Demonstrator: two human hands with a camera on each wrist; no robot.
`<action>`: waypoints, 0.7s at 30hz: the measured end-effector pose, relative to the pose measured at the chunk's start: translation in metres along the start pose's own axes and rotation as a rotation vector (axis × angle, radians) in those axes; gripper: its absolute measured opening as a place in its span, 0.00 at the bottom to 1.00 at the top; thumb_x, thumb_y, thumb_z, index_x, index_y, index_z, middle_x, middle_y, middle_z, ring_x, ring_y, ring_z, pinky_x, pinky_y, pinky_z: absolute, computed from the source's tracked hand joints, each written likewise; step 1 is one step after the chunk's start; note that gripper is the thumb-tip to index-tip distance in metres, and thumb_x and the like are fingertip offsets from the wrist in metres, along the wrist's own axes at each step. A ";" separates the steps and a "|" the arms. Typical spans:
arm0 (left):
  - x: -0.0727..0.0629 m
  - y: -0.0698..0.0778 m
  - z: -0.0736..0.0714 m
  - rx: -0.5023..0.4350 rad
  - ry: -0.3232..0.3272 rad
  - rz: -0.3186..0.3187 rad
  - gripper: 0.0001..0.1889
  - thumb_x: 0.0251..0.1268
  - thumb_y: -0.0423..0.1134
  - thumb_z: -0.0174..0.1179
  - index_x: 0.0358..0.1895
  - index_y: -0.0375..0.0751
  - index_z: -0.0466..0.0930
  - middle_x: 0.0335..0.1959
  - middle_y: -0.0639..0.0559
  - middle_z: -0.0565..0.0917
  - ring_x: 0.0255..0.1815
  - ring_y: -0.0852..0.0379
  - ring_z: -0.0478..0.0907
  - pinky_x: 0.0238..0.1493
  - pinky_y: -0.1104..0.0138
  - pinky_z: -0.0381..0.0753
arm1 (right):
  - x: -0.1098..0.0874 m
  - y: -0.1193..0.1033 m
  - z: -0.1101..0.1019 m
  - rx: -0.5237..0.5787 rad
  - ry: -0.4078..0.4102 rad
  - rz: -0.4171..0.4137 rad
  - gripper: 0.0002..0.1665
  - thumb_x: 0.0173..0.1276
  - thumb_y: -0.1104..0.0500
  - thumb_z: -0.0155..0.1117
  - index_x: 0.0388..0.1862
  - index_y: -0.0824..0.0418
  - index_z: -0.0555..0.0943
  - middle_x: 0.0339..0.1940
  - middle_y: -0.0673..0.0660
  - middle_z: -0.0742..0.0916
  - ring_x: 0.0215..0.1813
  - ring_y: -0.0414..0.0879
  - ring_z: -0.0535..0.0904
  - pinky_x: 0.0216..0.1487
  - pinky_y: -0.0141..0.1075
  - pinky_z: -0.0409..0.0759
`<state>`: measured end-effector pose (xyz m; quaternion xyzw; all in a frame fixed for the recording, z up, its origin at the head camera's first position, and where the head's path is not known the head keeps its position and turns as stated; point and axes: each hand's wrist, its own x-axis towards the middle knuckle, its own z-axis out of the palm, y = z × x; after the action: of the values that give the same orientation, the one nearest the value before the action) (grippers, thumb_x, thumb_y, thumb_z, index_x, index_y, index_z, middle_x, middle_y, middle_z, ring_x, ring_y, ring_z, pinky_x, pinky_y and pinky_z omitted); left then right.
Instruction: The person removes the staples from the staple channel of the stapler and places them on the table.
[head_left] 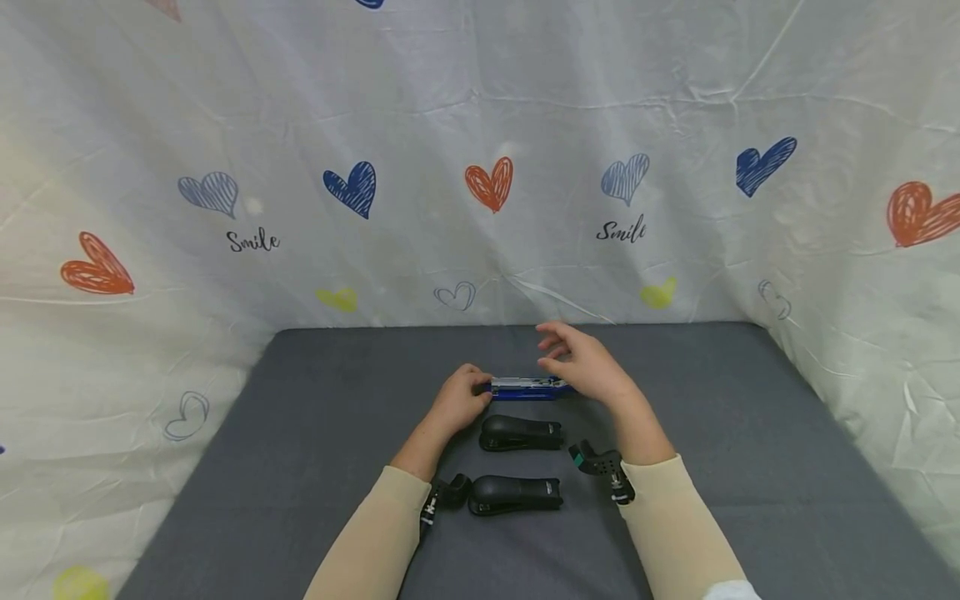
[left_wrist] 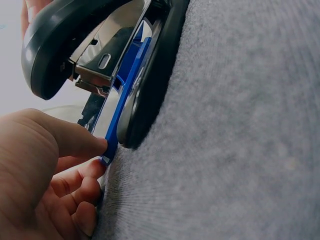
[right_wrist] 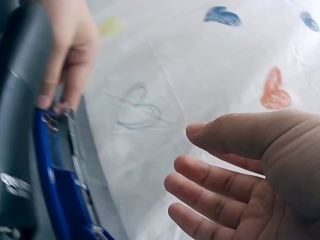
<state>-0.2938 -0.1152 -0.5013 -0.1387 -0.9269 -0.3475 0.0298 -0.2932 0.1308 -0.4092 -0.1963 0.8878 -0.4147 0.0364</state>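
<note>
Extending in from the left, my cream left sleeve (head_left: 375, 533) is carrying a black wrist camera (head_left: 452, 492), and beyond it my left hand (head_left: 459, 398) is pinching the left end of a blue stapler (head_left: 521, 395) between thumb and fingers. This blue stapler is lying crosswise on the dark grey table (head_left: 262, 467), with silver metalwork running along its length. Between it and me, two black staplers are resting in roughly parallel rows: the farther black stapler (head_left: 521, 433) is lying near the blue one, and the nearer black stapler (head_left: 516, 496) is lying closer to me. At the blue stapler's right end, my right hand (head_left: 588, 362) is hovering with thumb and fingers parted, gripping nothing. A second wrist camera (head_left: 600, 463) is projecting beside my right sleeve (head_left: 678, 525). My two hands are standing apart.
</note>
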 end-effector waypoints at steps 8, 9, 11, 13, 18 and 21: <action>0.002 -0.001 0.000 -0.001 -0.002 -0.003 0.17 0.68 0.31 0.65 0.58 0.32 0.85 0.48 0.44 0.79 0.46 0.48 0.78 0.50 0.52 0.77 | 0.008 0.000 0.023 -0.050 -0.104 -0.030 0.30 0.74 0.60 0.67 0.73 0.61 0.74 0.57 0.61 0.84 0.52 0.51 0.82 0.46 0.46 0.81; 0.003 -0.001 0.000 -0.003 -0.004 -0.002 0.17 0.68 0.31 0.66 0.58 0.32 0.85 0.48 0.44 0.79 0.45 0.48 0.78 0.50 0.52 0.78 | 0.009 0.000 0.026 -0.061 -0.115 -0.029 0.29 0.74 0.60 0.67 0.72 0.62 0.75 0.56 0.60 0.84 0.50 0.50 0.82 0.45 0.44 0.81; 0.003 -0.001 0.000 0.001 -0.009 0.002 0.17 0.68 0.31 0.65 0.58 0.32 0.85 0.47 0.45 0.79 0.45 0.48 0.77 0.50 0.53 0.77 | 0.011 0.001 0.030 -0.091 -0.133 -0.029 0.26 0.74 0.61 0.67 0.69 0.64 0.77 0.53 0.58 0.84 0.45 0.48 0.81 0.43 0.43 0.80; 0.003 -0.002 0.000 0.004 -0.009 0.006 0.17 0.68 0.31 0.65 0.58 0.32 0.85 0.47 0.45 0.79 0.44 0.49 0.77 0.49 0.53 0.78 | 0.012 0.002 0.034 -0.127 -0.144 -0.020 0.24 0.74 0.61 0.67 0.66 0.65 0.80 0.50 0.57 0.85 0.44 0.47 0.81 0.43 0.43 0.80; 0.002 -0.001 -0.001 0.004 -0.006 0.003 0.17 0.68 0.31 0.65 0.58 0.33 0.85 0.48 0.44 0.79 0.44 0.48 0.77 0.49 0.53 0.78 | 0.013 0.006 0.039 -0.219 -0.136 0.015 0.15 0.74 0.60 0.66 0.56 0.65 0.86 0.48 0.58 0.87 0.49 0.52 0.83 0.51 0.48 0.80; 0.001 0.000 -0.001 0.001 -0.005 0.001 0.17 0.68 0.31 0.66 0.58 0.33 0.85 0.48 0.44 0.79 0.46 0.47 0.78 0.50 0.52 0.78 | 0.012 0.008 0.039 -0.272 -0.115 0.055 0.12 0.75 0.61 0.65 0.51 0.65 0.88 0.48 0.59 0.88 0.47 0.53 0.84 0.51 0.49 0.81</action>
<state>-0.2947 -0.1156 -0.5000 -0.1401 -0.9270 -0.3468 0.0277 -0.2978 0.1025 -0.4394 -0.1983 0.9374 -0.2774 0.0714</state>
